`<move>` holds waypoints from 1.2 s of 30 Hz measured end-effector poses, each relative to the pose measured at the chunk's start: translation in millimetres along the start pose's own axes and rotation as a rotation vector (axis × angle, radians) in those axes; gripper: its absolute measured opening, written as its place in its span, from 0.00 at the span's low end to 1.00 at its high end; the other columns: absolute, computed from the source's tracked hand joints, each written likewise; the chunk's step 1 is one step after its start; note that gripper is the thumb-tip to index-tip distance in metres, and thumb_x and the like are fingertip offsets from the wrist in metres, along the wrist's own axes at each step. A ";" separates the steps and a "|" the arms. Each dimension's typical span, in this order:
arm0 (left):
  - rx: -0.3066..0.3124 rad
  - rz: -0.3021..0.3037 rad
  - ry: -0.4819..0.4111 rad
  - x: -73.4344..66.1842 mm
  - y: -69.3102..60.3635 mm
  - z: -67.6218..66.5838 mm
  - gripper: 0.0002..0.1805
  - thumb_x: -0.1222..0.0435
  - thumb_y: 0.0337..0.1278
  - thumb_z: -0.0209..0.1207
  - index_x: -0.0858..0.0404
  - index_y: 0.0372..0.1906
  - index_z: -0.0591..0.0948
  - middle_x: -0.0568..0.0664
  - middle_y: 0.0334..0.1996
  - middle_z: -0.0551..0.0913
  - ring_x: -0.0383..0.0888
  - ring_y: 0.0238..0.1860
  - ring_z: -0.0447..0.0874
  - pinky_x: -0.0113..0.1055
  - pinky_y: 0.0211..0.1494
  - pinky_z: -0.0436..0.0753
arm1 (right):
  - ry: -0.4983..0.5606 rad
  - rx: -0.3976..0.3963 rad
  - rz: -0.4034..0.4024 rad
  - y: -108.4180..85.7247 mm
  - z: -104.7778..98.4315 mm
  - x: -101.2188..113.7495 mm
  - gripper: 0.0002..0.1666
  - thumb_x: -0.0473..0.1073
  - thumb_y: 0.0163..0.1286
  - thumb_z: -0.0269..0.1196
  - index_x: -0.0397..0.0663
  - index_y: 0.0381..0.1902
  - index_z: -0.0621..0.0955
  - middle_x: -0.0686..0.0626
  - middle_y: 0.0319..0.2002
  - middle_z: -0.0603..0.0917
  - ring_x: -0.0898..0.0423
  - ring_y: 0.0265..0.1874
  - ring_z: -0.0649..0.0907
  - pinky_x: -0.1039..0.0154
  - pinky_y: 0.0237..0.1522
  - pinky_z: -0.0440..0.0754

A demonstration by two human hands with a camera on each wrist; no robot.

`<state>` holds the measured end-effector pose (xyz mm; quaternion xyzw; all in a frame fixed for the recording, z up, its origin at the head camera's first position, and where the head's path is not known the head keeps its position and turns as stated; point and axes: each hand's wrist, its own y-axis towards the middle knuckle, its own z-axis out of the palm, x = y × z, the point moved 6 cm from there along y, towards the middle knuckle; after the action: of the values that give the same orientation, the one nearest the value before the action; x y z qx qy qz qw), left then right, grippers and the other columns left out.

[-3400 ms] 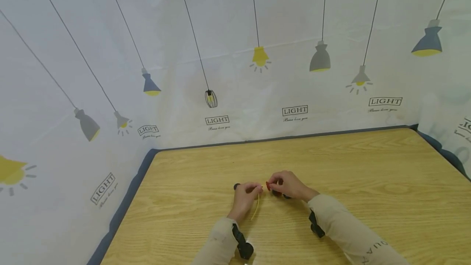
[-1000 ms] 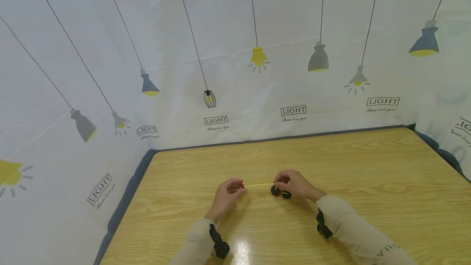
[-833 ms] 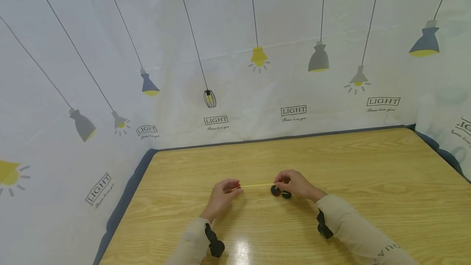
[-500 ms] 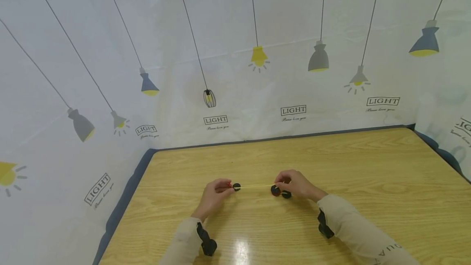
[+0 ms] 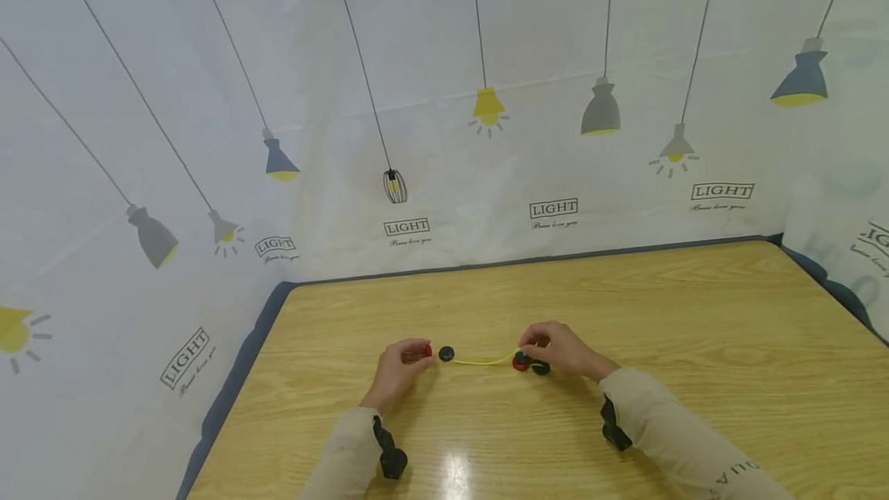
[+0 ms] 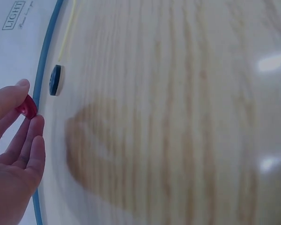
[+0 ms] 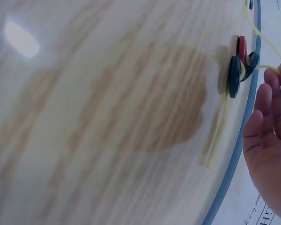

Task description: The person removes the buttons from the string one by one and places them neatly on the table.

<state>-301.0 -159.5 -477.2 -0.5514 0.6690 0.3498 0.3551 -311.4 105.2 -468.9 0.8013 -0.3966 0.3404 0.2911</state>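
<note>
Left hand [image 5: 394, 371] pinched a red disc [image 5: 427, 351], right hand [image 5: 564, 348] pinched a slack yellow cord [image 5: 479, 363], a black disc [image 5: 447, 353] lay between the hands on the bench [image 5: 569, 438].

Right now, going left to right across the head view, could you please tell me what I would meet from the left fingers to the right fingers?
Left fingers, red disc, lone black disc, stretch of yellow string, right fingers.
</note>
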 end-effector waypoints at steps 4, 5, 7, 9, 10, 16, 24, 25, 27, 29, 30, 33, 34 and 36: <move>-0.015 0.002 0.053 2.4 1.8 1.4 0.18 0.67 0.48 0.61 0.70 0.47 0.77 0.57 0.39 0.78 0.49 0.39 0.77 0.39 0.42 0.76 | -0.001 0.003 0.004 0.3 -0.1 -1.3 0.06 0.38 0.62 0.58 0.40 0.32 0.79 0.53 0.28 0.79 0.60 0.27 0.75 0.66 0.30 0.74; -0.021 0.005 0.074 3.0 2.4 1.7 0.18 0.67 0.48 0.62 0.69 0.47 0.77 0.56 0.38 0.77 0.49 0.38 0.77 0.39 0.41 0.76 | 0.000 0.003 0.002 0.2 -0.4 -0.6 0.06 0.38 0.62 0.58 0.40 0.32 0.79 0.53 0.28 0.79 0.60 0.27 0.75 0.66 0.30 0.74; -0.030 0.012 0.109 4.3 3.8 2.3 0.18 0.67 0.47 0.62 0.69 0.46 0.78 0.56 0.37 0.76 0.48 0.36 0.76 0.38 0.40 0.76 | 0.003 0.004 0.003 -0.1 -0.8 0.7 0.05 0.38 0.62 0.58 0.40 0.32 0.79 0.53 0.28 0.79 0.59 0.27 0.75 0.66 0.30 0.74; -0.040 0.015 0.125 5.6 5.6 3.3 0.17 0.68 0.46 0.63 0.69 0.45 0.78 0.55 0.36 0.74 0.47 0.35 0.75 0.37 0.39 0.75 | 0.005 0.005 0.004 -0.4 -0.8 2.1 0.05 0.38 0.62 0.58 0.41 0.32 0.79 0.53 0.28 0.79 0.59 0.27 0.75 0.66 0.31 0.74; -0.043 0.020 0.132 5.8 6.4 3.8 0.17 0.68 0.46 0.63 0.69 0.45 0.79 0.55 0.35 0.74 0.47 0.35 0.75 0.37 0.38 0.75 | 0.007 0.006 0.004 -0.5 -0.7 2.7 0.05 0.38 0.62 0.58 0.41 0.32 0.79 0.53 0.28 0.79 0.59 0.27 0.75 0.66 0.31 0.74; -0.054 0.045 0.163 5.6 9.6 6.7 0.17 0.70 0.43 0.64 0.71 0.43 0.79 0.55 0.33 0.74 0.47 0.33 0.74 0.35 0.36 0.75 | 0.008 0.009 0.001 -0.6 0.6 2.9 0.05 0.37 0.62 0.58 0.40 0.32 0.79 0.53 0.28 0.78 0.59 0.27 0.75 0.66 0.31 0.73; -0.048 -0.005 0.170 4.9 10.0 9.2 0.16 0.70 0.43 0.64 0.70 0.41 0.80 0.55 0.34 0.75 0.46 0.34 0.73 0.37 0.37 0.74 | 0.000 0.007 -0.008 -1.4 -0.8 5.6 0.05 0.38 0.62 0.58 0.41 0.32 0.79 0.53 0.28 0.78 0.60 0.27 0.74 0.65 0.31 0.73; -0.047 -0.010 0.170 5.1 10.0 9.3 0.16 0.71 0.43 0.64 0.70 0.41 0.80 0.55 0.34 0.75 0.46 0.34 0.73 0.37 0.37 0.74 | -0.001 0.007 -0.009 -1.4 -0.7 5.8 0.05 0.38 0.62 0.58 0.41 0.32 0.79 0.54 0.28 0.78 0.60 0.27 0.75 0.65 0.31 0.73; -0.043 -0.015 0.168 5.4 10.1 9.6 0.16 0.71 0.43 0.64 0.70 0.42 0.80 0.55 0.34 0.75 0.47 0.34 0.73 0.37 0.38 0.74 | 0.001 0.007 -0.011 -1.2 -0.3 5.6 0.05 0.38 0.62 0.58 0.41 0.32 0.79 0.53 0.28 0.78 0.59 0.27 0.75 0.65 0.31 0.73; -0.039 -0.018 0.163 6.3 10.8 10.0 0.16 0.71 0.43 0.64 0.70 0.42 0.80 0.56 0.35 0.75 0.47 0.34 0.73 0.37 0.38 0.74 | 0.003 0.008 -0.010 -0.8 0.1 4.8 0.05 0.38 0.62 0.58 0.42 0.32 0.79 0.53 0.28 0.78 0.59 0.27 0.75 0.65 0.32 0.73; -0.036 -0.020 0.157 6.7 11.2 10.2 0.16 0.71 0.43 0.64 0.70 0.42 0.80 0.56 0.35 0.75 0.47 0.35 0.73 0.37 0.38 0.74 | 0.006 0.008 -0.009 -0.6 0.3 4.2 0.05 0.38 0.62 0.58 0.41 0.32 0.79 0.53 0.28 0.78 0.59 0.27 0.75 0.65 0.32 0.73; -0.027 -0.016 0.144 7.3 12.0 10.6 0.16 0.72 0.43 0.63 0.71 0.43 0.79 0.56 0.35 0.75 0.47 0.35 0.73 0.37 0.38 0.74 | 0.011 0.007 -0.003 0.0 0.9 2.5 0.05 0.38 0.62 0.58 0.41 0.32 0.79 0.53 0.28 0.78 0.58 0.27 0.75 0.65 0.31 0.73; -0.024 -0.015 0.139 7.3 12.1 10.5 0.17 0.72 0.43 0.63 0.71 0.43 0.79 0.56 0.35 0.75 0.47 0.35 0.73 0.37 0.38 0.74 | 0.010 0.006 -0.001 0.0 1.1 2.2 0.05 0.38 0.62 0.58 0.42 0.32 0.79 0.53 0.28 0.78 0.59 0.27 0.75 0.65 0.31 0.73; -0.022 -0.022 0.132 7.6 11.6 9.8 0.17 0.71 0.43 0.63 0.71 0.43 0.79 0.56 0.36 0.76 0.47 0.35 0.73 0.37 0.38 0.74 | 0.013 0.007 0.002 -0.1 1.4 2.4 0.05 0.38 0.62 0.58 0.41 0.32 0.79 0.53 0.28 0.78 0.59 0.27 0.75 0.65 0.31 0.73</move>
<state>-312.6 -153.1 -487.8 -0.5845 0.6808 0.3161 0.3080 -309.9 103.2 -467.8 0.7997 -0.3943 0.3471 0.2907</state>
